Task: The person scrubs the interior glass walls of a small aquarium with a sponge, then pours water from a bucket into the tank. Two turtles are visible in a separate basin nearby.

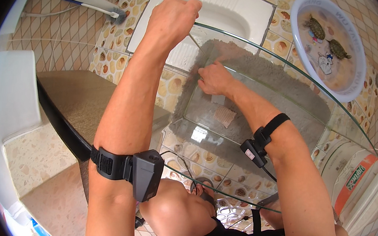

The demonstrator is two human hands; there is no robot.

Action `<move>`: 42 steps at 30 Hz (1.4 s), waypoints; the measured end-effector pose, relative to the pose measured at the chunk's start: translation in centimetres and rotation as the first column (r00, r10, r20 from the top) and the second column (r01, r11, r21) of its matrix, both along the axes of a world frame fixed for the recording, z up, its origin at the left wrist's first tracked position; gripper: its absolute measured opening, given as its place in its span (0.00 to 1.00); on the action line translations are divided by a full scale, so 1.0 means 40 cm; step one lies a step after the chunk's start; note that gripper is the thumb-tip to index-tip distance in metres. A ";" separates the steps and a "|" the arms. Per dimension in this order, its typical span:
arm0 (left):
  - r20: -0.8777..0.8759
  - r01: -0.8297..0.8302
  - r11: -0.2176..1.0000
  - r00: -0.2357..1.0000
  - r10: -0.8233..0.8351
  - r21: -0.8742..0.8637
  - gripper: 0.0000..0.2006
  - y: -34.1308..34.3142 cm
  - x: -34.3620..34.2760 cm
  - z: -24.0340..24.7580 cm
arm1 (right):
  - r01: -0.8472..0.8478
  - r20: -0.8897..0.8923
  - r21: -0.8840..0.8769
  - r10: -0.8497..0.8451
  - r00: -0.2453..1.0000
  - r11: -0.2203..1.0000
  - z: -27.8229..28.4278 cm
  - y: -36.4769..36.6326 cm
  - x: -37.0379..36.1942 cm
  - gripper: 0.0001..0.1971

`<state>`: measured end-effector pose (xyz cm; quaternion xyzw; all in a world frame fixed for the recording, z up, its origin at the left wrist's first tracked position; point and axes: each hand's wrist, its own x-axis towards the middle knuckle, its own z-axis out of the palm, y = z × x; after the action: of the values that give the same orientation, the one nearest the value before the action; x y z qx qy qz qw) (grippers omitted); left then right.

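I have both hands narrow at the tank, the left on its rim, the right inside
The left hand point(174, 18) is curled closed on the rim at the far left corner of the glass tank point(309, 131); the right hand point(215, 78) is bunched low inside, by the left wall, and I can't tell whether its fingers hold anything. Just nearer than that hand, on my view of the tank's bottom, are a small pale square point(217, 99) and a pinkish textured patch point(224, 116). The tank stands over a grey mat point(300, 89). Beyond its far left corner I see a white squat toilet point(250, 15); past the far right edge, a basin point(295, 34) with two turtles point(316, 27); beside the right end, a bucket point(352, 183) with an orange band
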<state>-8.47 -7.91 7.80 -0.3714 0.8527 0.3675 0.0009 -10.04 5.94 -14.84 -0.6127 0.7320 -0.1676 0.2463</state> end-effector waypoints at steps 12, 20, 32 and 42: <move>0.015 -0.016 1.000 1.000 0.016 0.010 0.26 0.000 -0.004 -0.001 | -0.086 -0.075 -0.023 0.084 0.994 0.996 -0.011 0.023 0.012 0.15; 0.019 -0.012 1.000 1.000 0.011 0.028 0.26 -0.005 -0.008 -0.012 | -0.103 -0.148 -0.018 0.099 0.984 0.995 0.005 0.005 -0.002 0.18; -0.089 -0.011 0.997 0.996 0.004 -0.070 0.25 -0.001 -0.006 -0.018 | -0.103 -0.332 -0.099 0.065 0.941 0.990 -0.024 0.054 -0.013 0.15; -0.084 0.008 0.994 0.996 -0.018 -0.111 0.24 -0.003 -0.001 -0.014 | -0.522 -0.124 -0.100 0.510 0.851 0.847 -0.033 0.105 0.145 0.14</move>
<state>-8.51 -8.04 7.26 -0.3493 0.8734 0.3352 -0.0534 -4.25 10.13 -16.15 -0.8087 0.5383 -0.1140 0.2078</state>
